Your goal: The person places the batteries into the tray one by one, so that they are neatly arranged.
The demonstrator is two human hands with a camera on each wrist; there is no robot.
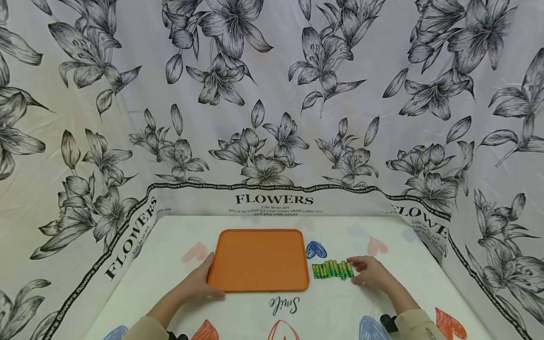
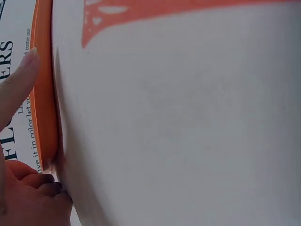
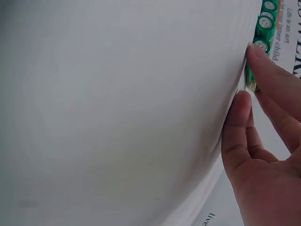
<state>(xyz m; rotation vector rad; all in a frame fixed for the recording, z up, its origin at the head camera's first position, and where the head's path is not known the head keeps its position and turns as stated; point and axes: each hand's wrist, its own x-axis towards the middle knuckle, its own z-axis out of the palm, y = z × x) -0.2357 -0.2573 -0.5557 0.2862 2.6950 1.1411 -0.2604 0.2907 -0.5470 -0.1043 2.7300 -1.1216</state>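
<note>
Two hands in play, one at each side of the layout: left hand grips the near-left corner of the orange tray, thumb along its near edge, fingers on its left edge; right hand has fingertips at the right end of a row of green-and-yellow batteries, digits bent; cannot tell if it pinches the end one or only touches. Tray lies flat on the heart-printed cloth, left of centre. Row sits just beside the tray's right edge, narrow gap between; batteries packed side by side, near ends uneven, one poking out toward the person. Room: strip of cloth between the tray's far edge and the back wall curtain, broader stretch right of the right hand, more on the near side around the "Smile" lettering. Head view alone gives full tray outline and whole row together. Left wrist adds the tray's outer side wall, thumb against it, other fingers curled near its corner. Right wrist adds round battery ends face-on, partly covered by a digit.
</note>
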